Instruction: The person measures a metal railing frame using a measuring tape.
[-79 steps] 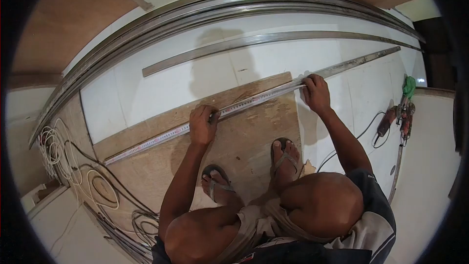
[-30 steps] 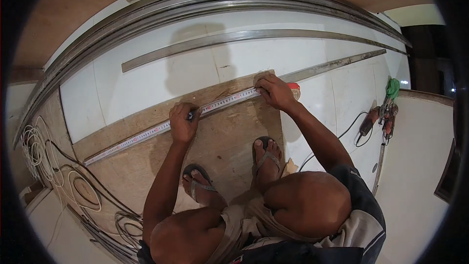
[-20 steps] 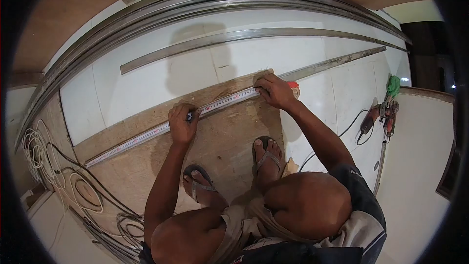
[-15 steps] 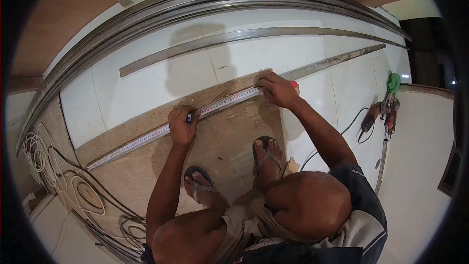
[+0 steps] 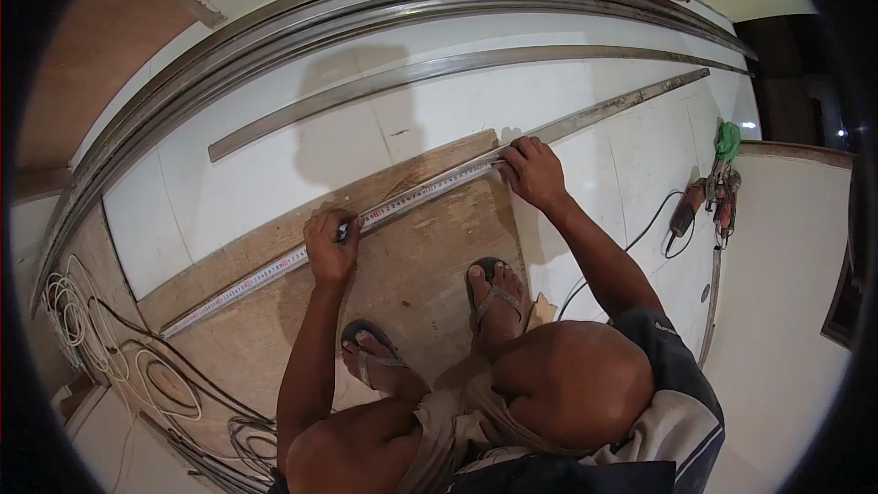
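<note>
A white tape measure (image 5: pixel 412 199) with black and red marks lies stretched along a long metal bar (image 5: pixel 604 113), over a brown wooden board (image 5: pixel 430 247). My left hand (image 5: pixel 331 245) is closed around a small dark object at the tape's middle; I cannot make out what it is. Farther right, my right hand (image 5: pixel 532 170) pinches the tape and bar near the board's right edge. The tape runs left from my hands to the board's far left end.
Several long metal bars (image 5: pixel 402 2) lie across the back, with a single bar (image 5: pixel 402 75) nearer. Coiled cables (image 5: pixel 82 311) are at the left. Power tools (image 5: pixel 688 209) and a green bundle (image 5: pixel 728 141) lie at the right. My sandalled feet (image 5: pixel 498 297) rest on the board.
The whole view has shifted slightly. My right hand has turned a little at the tape, and the red part beside it no longer shows. My left hand keeps its place on the tape.
</note>
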A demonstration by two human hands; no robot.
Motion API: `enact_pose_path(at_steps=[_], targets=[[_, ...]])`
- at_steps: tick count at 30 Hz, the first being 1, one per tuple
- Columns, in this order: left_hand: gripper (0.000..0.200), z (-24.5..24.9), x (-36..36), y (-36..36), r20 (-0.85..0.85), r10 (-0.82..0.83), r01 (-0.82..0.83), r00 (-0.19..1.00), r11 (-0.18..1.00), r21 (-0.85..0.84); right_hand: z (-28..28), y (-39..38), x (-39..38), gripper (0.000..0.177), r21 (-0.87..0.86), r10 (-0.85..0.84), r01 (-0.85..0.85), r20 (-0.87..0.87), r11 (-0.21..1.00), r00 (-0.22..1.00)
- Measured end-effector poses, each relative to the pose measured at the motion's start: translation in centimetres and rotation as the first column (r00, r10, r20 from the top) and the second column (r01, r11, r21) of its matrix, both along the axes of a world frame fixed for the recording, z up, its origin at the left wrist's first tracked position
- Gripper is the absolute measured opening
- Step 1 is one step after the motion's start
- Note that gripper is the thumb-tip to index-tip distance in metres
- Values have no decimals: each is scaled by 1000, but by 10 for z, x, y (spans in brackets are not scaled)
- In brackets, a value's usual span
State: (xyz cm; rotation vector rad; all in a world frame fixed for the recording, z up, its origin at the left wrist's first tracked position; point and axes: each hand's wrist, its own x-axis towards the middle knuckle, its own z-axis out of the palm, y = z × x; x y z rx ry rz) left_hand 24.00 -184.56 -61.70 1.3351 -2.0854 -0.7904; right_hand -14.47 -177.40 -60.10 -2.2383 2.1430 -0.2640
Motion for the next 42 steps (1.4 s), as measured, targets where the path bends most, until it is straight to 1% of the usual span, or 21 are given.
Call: enact_pose_path(at_steps=[3,5,6,8,9,10,12,14,16,18,19,20,22,24,26,30,34,36,39,41,42], targets=[[11,-2,0,1,-3,7,-7,1000,1000,-14,3,-6,-5,20,30,26,-25,-13,999,1000],[11,-3,0,1,2,0,0,1000,1000,-13,6,-15,-15,18,115,74,-77,29,990,997],[11,-3,0,1,8,-3,3,1000,1000,-12,9,-18,-21,18,114,68,-70,27,991,997],[11,-2,2,2,28,-7,7,1000,1000,3,14,-26,-37,19,209,67,-85,91,974,994],[11,-2,2,2,52,-5,4,999,1000,23,16,-29,-44,21,215,56,-77,102,974,993],[11,-2,2,1,48,-5,4,999,1000,21,19,-32,-49,21,213,56,-76,98,974,994],[11,-5,1,3,9,8,-7,1000,999,-35,23,-36,-57,22,303,31,-64,113,951,993],[11,-5,1,2,5,7,-7,1000,999,-37,21,-34,-55,23,314,30,-60,102,947,994],[11,-3,0,2,6,2,-2,1000,999,-45,19,-30,-51,23,243,28,-38,46,969,999],[12,1,-1,1,-3,8,-8,1000,1000,-9,17,-25,-48,23,203,1,-15,68,979,998],[12,0,-2,1,-3,4,-4,1000,1000,-10,16,-21,-46,22,165,-24,9,91,986,996],[11,-1,-2,1,9,9,-9,1000,1000,-21,15,-19,-44,22,166,-28,12,91,986,996],[11,-1,-4,3,21,11,-11,1000,999,-32,11,-16,-38,22,74,-49,42,90,996,995],[10,2,-5,3,16,6,-6,1000,1000,-10,11,-13,-35,22,106,-84,74,90,992,992],[11,-1,-4,3,24,1,0,1000,1000,-27,9,-10,-34,23,60,-68,66,45,996,997],[13,-2,-6,5,41,-2,6,999,996,-87,4,-5,-33,24,38,-79,77,51,996,996],[12,-1,-6,6,36,12,-9,999,997,-81,1,1,-34,26,0,-59,59,51,998,997],[12,-3,-6,5,65,3,2,998,997,-73,1,2,-34,26,-19,-58,59,47,998,997],[13,-4,-5,5,67,-1,4,998,999,-54,-3,5,-36,25,-36,-49,51,52,998,997],[13,-1,-6,6,66,-5,9,998,998,-63,-3,4,-36,18,-47,-39,41,36,998,999],[13,1,-6,5,64,-10,14,998,997,-71,-3,4,-36,18,-53,-43,45,35,998,998]])
